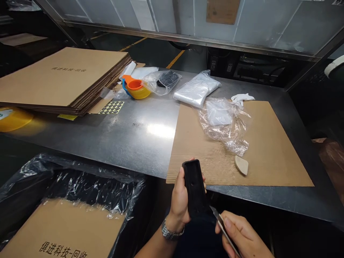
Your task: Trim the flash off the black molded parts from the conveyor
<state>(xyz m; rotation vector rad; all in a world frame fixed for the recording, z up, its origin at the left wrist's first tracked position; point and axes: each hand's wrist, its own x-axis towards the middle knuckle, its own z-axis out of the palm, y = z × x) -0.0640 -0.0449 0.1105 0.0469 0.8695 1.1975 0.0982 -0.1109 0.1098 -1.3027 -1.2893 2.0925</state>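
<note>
My left hand (177, 202), with a metal watch on the wrist, grips a black rectangular hollow part (194, 184) and tilts its recessed face upward. Its fingers wrap behind the part, just off the table's front edge. To the lower right, my right hand (242, 233) pinches a slim knife (222, 225), whose tip points at the part's lower right edge. Whether the blade touches the part I cannot tell. Beyond the hands, a beige wedge-shaped pad (241, 165) lies on a flat cardboard sheet (276, 154), near a crumpled clear plastic bag (225, 123).
A metal table (129, 136) carries a cardboard stack (67, 79), a sticker sheet (112, 107), an orange-and-yellow tape dispenser (138, 92), a bagged black item (168, 79), packed plastic bags (197, 89) and a white glove (242, 98). A black-lined container (88, 184) holding cardboard stands at lower left.
</note>
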